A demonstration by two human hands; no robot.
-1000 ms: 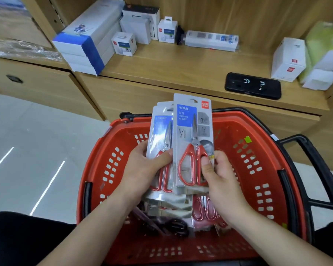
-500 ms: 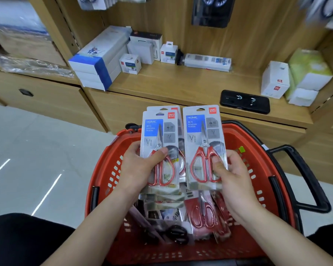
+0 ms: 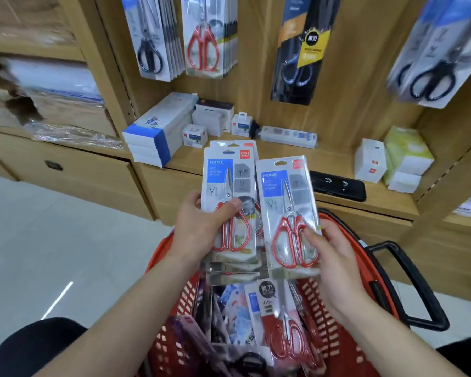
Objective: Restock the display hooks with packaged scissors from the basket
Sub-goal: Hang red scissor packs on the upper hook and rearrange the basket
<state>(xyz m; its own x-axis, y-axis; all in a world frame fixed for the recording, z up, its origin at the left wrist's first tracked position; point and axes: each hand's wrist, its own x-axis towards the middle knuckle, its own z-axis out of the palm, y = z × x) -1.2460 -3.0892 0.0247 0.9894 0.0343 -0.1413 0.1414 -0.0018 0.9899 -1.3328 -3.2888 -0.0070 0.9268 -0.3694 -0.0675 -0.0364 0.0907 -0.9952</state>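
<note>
The left hand (image 3: 199, 227) grips a small stack of scissors packs (image 3: 229, 180), with the thumb on the front, over the red handles. The right hand (image 3: 335, 257) holds a single pack (image 3: 286, 202) just beside that stack, thumb on its handles, and this pack leans a little to the left. Both hands have come up higher than half a second ago, so the packs now sit in front of the wooden shelf (image 3: 283, 156). The red basket (image 3: 318, 295) is below the hands, with more packs (image 3: 280, 322) inside (one has red handles too). High above the left hand, hanging packs (image 3: 204, 36) of red scissors have come into view.
</note>
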